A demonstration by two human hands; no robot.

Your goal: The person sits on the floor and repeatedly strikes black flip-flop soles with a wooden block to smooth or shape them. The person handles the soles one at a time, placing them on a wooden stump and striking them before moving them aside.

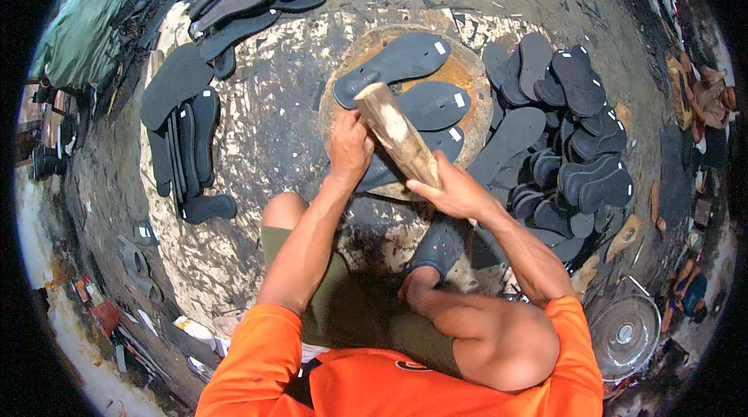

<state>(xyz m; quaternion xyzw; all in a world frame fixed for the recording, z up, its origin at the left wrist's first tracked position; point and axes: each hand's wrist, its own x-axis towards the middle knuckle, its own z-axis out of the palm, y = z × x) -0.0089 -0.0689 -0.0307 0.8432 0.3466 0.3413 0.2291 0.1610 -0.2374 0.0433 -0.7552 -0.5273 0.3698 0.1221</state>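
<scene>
My right hand (456, 192) is wrapped round the lower end of a thick wooden stick (396, 132). The stick slants up and to the left, over the soles. My left hand (351, 143) is closed beside the stick's upper end, at the left edge of the round rusty work surface (461, 66); what its fingers hold is hidden. Three black sandal soles with small white labels lie there: a far sole (405, 58), a middle sole (438, 105) and a near sole (378, 174) partly covered by my left hand and the stick.
A large heap of black soles (596, 183) lies right of the work surface. More soles stand at the left (204, 132) and lie in a pile (245, 4) at the far left. A round metal fan-like grille (625, 333) sits at the near right. Scraps litter the floor.
</scene>
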